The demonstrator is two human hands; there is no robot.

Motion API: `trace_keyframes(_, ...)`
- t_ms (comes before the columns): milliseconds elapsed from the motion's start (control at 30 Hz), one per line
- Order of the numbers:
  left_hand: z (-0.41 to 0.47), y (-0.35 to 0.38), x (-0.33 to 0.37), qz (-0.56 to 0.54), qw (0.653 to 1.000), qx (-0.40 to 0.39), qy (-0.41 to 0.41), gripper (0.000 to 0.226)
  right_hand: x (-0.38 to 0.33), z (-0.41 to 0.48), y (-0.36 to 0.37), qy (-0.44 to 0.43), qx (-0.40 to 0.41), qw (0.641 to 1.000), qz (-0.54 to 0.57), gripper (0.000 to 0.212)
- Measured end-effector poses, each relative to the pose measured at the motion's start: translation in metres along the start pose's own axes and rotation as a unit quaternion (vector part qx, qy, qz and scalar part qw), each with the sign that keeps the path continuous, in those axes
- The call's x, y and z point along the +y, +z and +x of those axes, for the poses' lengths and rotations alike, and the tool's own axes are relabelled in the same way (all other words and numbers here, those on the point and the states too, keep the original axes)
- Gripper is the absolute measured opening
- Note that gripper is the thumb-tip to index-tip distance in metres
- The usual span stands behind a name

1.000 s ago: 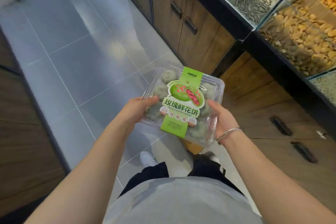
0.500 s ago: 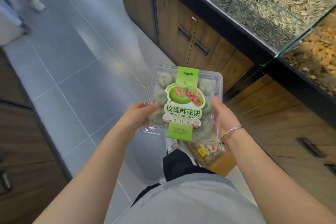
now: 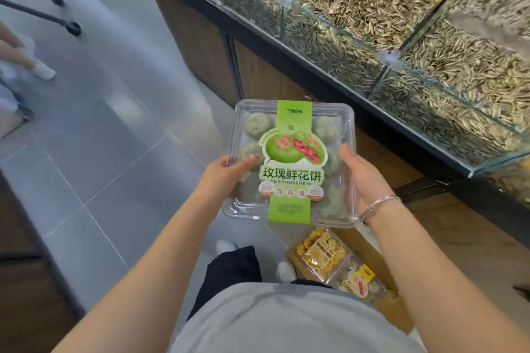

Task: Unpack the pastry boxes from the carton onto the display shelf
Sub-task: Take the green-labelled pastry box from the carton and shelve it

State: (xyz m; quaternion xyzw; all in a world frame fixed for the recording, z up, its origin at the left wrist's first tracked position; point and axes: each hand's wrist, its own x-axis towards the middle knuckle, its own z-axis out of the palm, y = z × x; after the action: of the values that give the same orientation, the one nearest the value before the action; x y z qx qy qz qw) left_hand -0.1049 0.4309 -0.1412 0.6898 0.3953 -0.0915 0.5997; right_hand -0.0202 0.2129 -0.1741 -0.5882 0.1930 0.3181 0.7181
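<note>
I see a clear, glossy plastic pastry box with a smooth green paper band, and a thin shiny metal bracelet on my right wrist. The floor is polished grey tile; at right, matt wood-grain cabinets sit under glass bins. Near my feet, the carton looks like plain brown cardboard.

Carton partly hidden behind right forearm and torso, small print on pastry box label unreadable

Shop: glass bulk seed bins, packaged pastries.
</note>
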Motion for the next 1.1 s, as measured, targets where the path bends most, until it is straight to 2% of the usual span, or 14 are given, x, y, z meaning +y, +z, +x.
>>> trace_keyframes(167, 0.072, -0.015, 0.048, 0.018, 0.998, -0.031, 0.042, 0.040, -0.037, 0.042, 0.036, -0.034, 0.042, 0.998, 0.013, 0.040)
trace_keyframes(267, 0.120, -0.030, 0.093, 0.031, 0.995, -0.071, 0.055, 0.029, -0.067, 0.073, 0.062, -0.063, 0.075, 0.995, 0.035, 0.040)
trace_keyframes(367, 0.161, -0.042, 0.135, 0.049, 0.991, -0.104, 0.070, 0.028, -0.097, 0.094, 0.083, -0.077, 0.130, 0.988, 0.038, 0.041)
trace_keyframes(500, 0.209, -0.046, 0.197, 0.083, 0.979, -0.151, 0.111, 0.032, -0.136, 0.113, 0.107, -0.113, 0.167, 0.977, 0.067, 0.030)
trace_keyframes(667, 0.241, -0.025, 0.256, 0.122, 0.961, -0.196, 0.151, 0.044, -0.180, 0.125, 0.106, -0.146, 0.210, 0.964, 0.077, 0.019)
trace_keyframes(767, 0.260, -0.003, 0.288, 0.111, 0.958, -0.212, 0.159, 0.035, -0.208, 0.143, 0.093, -0.164, 0.233, 0.954, 0.089, 0.015)
trace_keyframes(833, 0.270, 0.012, 0.308, 0.082, 0.960, -0.217, 0.156, 0.028, -0.227, 0.159, 0.083, -0.177, 0.222, 0.954, 0.093, 0.027)
trace_keyframes(900, 0.282, 0.030, 0.333, 0.067, 0.959, -0.224, 0.157, 0.026, -0.250, 0.178, 0.067, -0.183, 0.209, 0.957, 0.081, 0.056)
trace_keyframes(967, 0.292, 0.046, 0.355, 0.068, 0.959, -0.222, 0.162, 0.026, -0.272, 0.189, 0.055, -0.185, 0.205, 0.958, 0.084, 0.063)
trace_keyframes(1100, 0.306, 0.077, 0.399, 0.079, 0.950, -0.234, 0.193, 0.023, -0.319, 0.207, 0.045, -0.204, 0.220, 0.948, 0.108, 0.030)
